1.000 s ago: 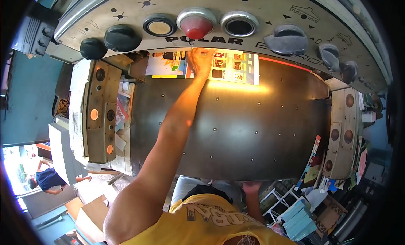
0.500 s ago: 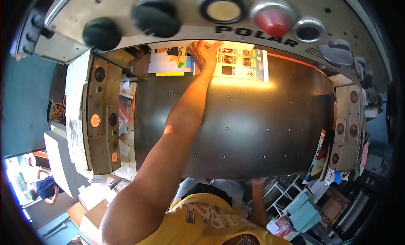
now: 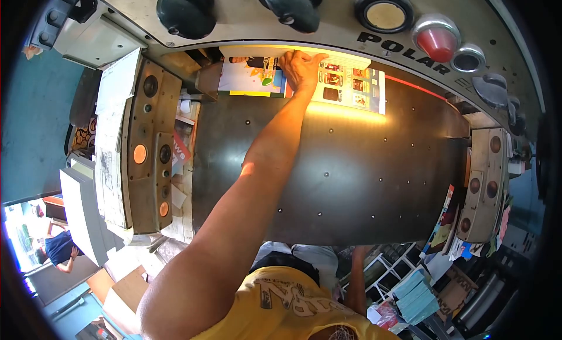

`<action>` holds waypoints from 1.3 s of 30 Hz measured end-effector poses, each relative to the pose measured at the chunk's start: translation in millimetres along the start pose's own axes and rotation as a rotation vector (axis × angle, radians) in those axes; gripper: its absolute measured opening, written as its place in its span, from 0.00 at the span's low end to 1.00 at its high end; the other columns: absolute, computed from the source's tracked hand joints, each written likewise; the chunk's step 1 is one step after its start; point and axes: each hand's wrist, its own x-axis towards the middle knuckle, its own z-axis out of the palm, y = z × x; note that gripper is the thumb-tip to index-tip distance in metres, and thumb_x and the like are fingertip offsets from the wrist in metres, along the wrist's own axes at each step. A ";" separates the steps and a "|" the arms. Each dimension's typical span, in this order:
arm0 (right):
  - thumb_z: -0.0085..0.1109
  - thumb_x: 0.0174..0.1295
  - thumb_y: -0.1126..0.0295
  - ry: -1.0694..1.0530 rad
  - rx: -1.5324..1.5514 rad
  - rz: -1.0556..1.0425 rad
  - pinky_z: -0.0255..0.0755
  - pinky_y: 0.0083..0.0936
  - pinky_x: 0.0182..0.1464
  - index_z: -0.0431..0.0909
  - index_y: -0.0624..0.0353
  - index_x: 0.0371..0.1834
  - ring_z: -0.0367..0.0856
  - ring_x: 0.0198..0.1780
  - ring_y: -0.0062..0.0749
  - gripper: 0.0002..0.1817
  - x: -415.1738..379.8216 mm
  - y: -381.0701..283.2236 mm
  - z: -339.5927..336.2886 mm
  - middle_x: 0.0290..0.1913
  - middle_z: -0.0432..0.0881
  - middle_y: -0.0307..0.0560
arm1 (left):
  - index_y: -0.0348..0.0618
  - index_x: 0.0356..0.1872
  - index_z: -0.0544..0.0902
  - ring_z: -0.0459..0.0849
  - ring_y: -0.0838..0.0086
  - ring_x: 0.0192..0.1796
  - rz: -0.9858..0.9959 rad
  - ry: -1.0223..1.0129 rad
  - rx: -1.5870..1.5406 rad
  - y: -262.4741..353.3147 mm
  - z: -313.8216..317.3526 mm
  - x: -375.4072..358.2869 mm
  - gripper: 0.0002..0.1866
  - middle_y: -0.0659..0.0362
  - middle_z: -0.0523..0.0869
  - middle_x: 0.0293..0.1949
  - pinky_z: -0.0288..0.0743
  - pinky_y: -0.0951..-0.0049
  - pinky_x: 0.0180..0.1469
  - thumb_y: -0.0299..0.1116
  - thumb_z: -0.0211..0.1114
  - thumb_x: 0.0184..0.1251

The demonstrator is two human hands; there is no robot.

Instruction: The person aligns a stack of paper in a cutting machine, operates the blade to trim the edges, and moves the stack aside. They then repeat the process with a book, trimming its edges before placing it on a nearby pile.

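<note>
My left hand (image 3: 301,69) rests on a printed sheet (image 3: 351,85) at the back of the dark metal table, under the machine's front panel. Its thumb is spread to the right, and the bent fingers press down on the paper without gripping it. Left of the hand, the sheet shows a picture with a person and coloured shapes; on the right are rows of small pictures. Warm light falls along the sheet's front edge. Low by the table's front edge is my right hand (image 3: 361,251), its fingers hidden from view.
The dark table (image 3: 351,164) is dotted with small holes. Above it, a panel marked POLAR carries black knobs (image 3: 186,12) and a red button (image 3: 436,41). Side blocks (image 3: 153,147) flank the table. Teal bundles (image 3: 415,296) lie lower right. Another person (image 3: 60,248) is far left.
The camera view has turned, so the panel and table appear shifted to the right. My left hand stays pressed on the same printed sheet.
</note>
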 end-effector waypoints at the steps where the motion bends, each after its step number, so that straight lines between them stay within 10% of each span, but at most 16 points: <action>1: 0.49 0.76 0.45 0.003 -0.018 -0.006 0.71 0.41 0.68 0.75 0.61 0.68 0.79 0.62 0.40 0.31 0.3 -0.1 0.0 0.63 0.80 0.50 | 0.44 0.17 0.81 0.76 0.56 0.46 0.003 0.001 -0.005 -0.9 1.4 0.2 0.24 0.56 0.81 0.32 0.70 0.56 0.57 0.47 0.89 0.33; 14: 0.46 0.77 0.44 -0.050 -0.065 0.023 0.72 0.40 0.68 0.73 0.60 0.70 0.79 0.63 0.39 0.33 1.5 1.7 -8.6 0.65 0.79 0.51 | 0.44 0.17 0.80 0.77 0.56 0.44 0.018 0.029 0.022 -2.3 3.6 -0.6 0.24 0.57 0.82 0.31 0.70 0.56 0.55 0.47 0.89 0.34; 23: 0.40 0.78 0.43 -0.458 0.725 0.410 0.73 0.45 0.68 0.74 0.56 0.69 0.81 0.62 0.41 0.32 -6.7 -52.3 15.8 0.62 0.82 0.46 | 0.45 0.17 0.79 0.75 0.55 0.49 -0.014 -0.001 0.028 1.3 2.2 -0.8 0.25 0.56 0.80 0.35 0.69 0.57 0.60 0.47 0.89 0.34; 39: 0.43 0.76 0.40 -0.564 0.831 0.603 0.58 0.53 0.76 0.73 0.55 0.72 0.70 0.72 0.50 0.35 -0.6 -46.9 27.2 0.71 0.76 0.48 | 0.45 0.16 0.79 0.76 0.56 0.45 0.033 0.039 0.035 1.2 3.4 -0.6 0.25 0.56 0.81 0.33 0.70 0.57 0.57 0.45 0.90 0.29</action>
